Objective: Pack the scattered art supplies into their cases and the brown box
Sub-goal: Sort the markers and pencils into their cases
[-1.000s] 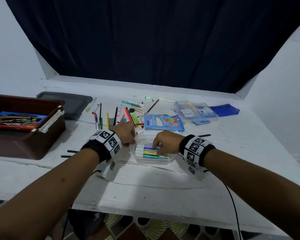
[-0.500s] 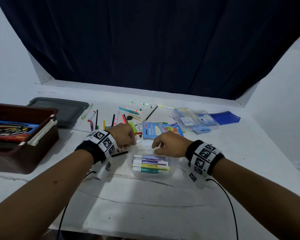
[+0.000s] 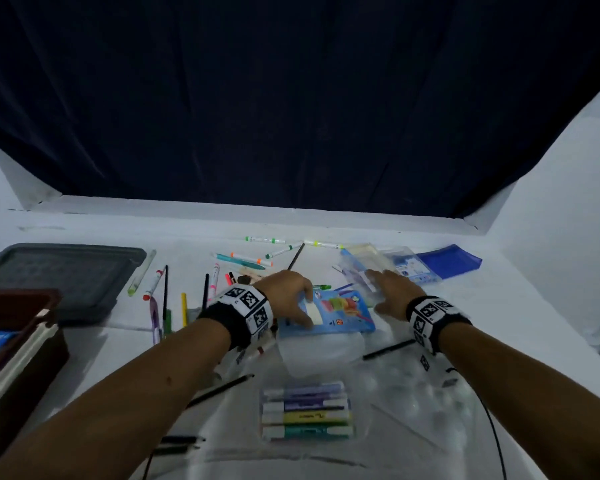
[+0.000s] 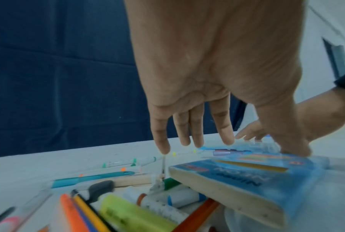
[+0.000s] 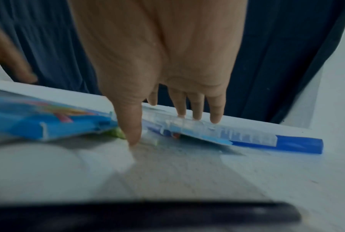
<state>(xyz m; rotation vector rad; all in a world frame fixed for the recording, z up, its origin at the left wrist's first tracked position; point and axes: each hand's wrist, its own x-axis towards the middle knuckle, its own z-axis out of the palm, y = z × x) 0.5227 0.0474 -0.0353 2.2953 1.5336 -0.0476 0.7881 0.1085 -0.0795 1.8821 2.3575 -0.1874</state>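
Note:
A clear case of highlighters lies near me with no hand on it. My left hand is over the left end of the blue crayon box. Its thumb presses the box top and its fingers hang straight past the far edge. My right hand reaches to the clear plastic case. Its straight fingers touch the case top and its thumb tip is on the table. The brown box stands at the far left.
Several markers, pens and pencils lie scattered left of and behind the blue box. A grey lid sits behind the brown box. A blue lid lies beside the clear case. Black pencils lie near my left forearm.
Both hands left the highlighter case and moved away from me: the left onto the blue crayon box, the right onto the clear case. The head view tilted, so the table looks closer.

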